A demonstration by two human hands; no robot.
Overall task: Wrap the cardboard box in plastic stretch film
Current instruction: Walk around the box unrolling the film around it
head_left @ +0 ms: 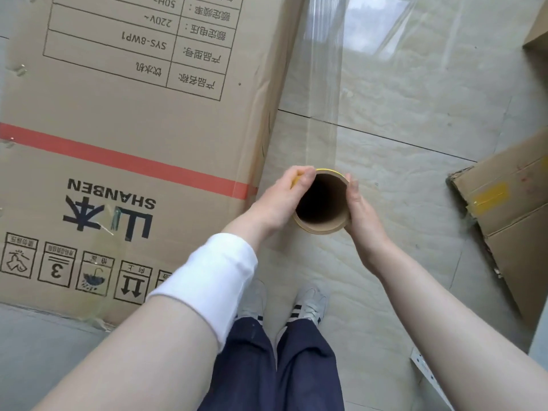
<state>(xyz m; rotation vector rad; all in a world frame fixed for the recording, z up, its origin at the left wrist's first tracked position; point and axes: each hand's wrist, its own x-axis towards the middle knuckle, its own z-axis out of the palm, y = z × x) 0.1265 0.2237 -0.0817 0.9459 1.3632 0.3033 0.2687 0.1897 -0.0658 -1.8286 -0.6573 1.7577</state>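
A tall brown cardboard box (124,137) with black print and a red stripe fills the left of the view. I hold the stretch film roll (321,229) upright, looking down its dark cardboard core. My left hand (278,200) grips the roll's left side and my right hand (360,212) grips its right side. A sheet of clear film (321,84) runs from the roll away from me, along the box's right edge.
Flattened cardboard pieces (510,209) lie on the tiled floor (400,137) at the right. Another cardboard corner (538,31) shows at the top right. My two shoes (308,301) stand just below the roll, close to the box.
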